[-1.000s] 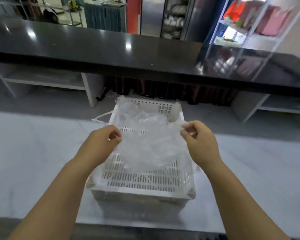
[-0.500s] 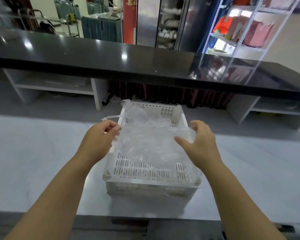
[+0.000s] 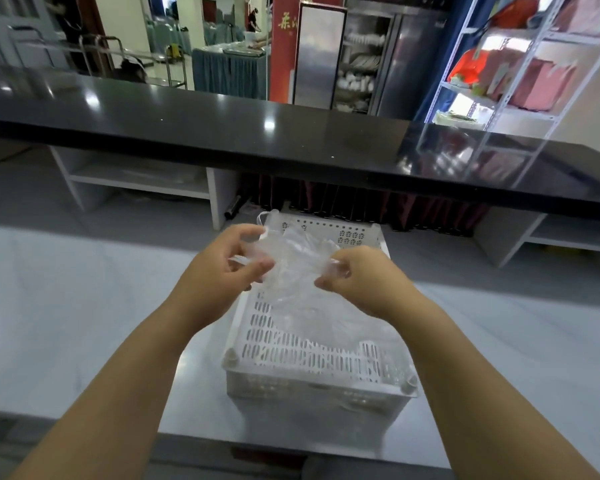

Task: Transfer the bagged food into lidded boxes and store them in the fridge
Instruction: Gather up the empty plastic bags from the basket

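Note:
A clear, crumpled plastic bag [image 3: 293,268] hangs between my two hands above a white slotted plastic crate [image 3: 312,355] on the pale counter. My left hand [image 3: 222,271] pinches the bag's left edge, with a white handle strip by its fingers. My right hand [image 3: 357,278] pinches the bag's right edge. The bag's lower part drapes down onto the crate's slotted top. I cannot see any food inside the bag. No lidded box is in view.
The crate stands on a pale grey counter [image 3: 84,323]. A black raised counter top [image 3: 222,133] runs across behind it, with white shelf units [image 3: 136,178] below. Beyond are a glass-door cabinet [image 3: 361,64] and a metal rack [image 3: 499,81] at the right.
My hands have come closer together, gathering the bag into a narrower bunch above the crate. The view has tilted upward, showing more of the room.

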A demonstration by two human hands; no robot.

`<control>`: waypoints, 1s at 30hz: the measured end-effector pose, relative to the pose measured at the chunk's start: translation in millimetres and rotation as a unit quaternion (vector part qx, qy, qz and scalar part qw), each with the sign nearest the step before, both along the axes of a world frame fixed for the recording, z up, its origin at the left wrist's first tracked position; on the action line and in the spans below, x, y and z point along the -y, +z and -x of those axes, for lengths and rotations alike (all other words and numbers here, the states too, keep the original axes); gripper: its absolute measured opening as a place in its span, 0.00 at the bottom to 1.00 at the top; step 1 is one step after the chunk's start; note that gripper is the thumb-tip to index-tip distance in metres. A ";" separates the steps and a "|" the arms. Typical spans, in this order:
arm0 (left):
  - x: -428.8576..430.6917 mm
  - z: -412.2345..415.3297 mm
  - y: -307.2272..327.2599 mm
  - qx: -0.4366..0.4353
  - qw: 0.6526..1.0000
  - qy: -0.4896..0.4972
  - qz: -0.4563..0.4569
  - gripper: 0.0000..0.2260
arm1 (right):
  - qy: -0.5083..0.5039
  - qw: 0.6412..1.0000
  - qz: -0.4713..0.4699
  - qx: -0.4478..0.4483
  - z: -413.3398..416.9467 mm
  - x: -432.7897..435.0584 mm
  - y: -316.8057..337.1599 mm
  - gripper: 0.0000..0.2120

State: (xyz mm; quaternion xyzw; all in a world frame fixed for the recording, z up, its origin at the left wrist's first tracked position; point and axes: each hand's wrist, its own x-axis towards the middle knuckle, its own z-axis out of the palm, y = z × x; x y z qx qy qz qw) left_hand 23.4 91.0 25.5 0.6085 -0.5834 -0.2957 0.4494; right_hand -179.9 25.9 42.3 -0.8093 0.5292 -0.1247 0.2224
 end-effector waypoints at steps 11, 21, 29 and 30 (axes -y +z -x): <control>2.5 -6.5 -7.0 -0.011 0.999 0.011 -0.044 0.16 | -0.042 0.983 -0.099 0.150 1.0 -9.4 -3.4 0.15; 9.8 1.6 -11.6 -0.006 0.997 -0.073 0.025 0.11 | -0.155 0.931 -0.141 0.300 23.8 -20.8 -15.0 0.13; 13.9 27.9 -13.4 0.027 0.978 -0.204 0.015 0.18 | -0.092 0.816 -0.226 0.524 35.7 -18.1 -17.9 0.16; 15.1 31.7 -13.8 0.023 0.977 -0.212 0.009 0.19 | -0.076 0.801 -0.242 0.542 37.4 -16.9 -18.9 0.15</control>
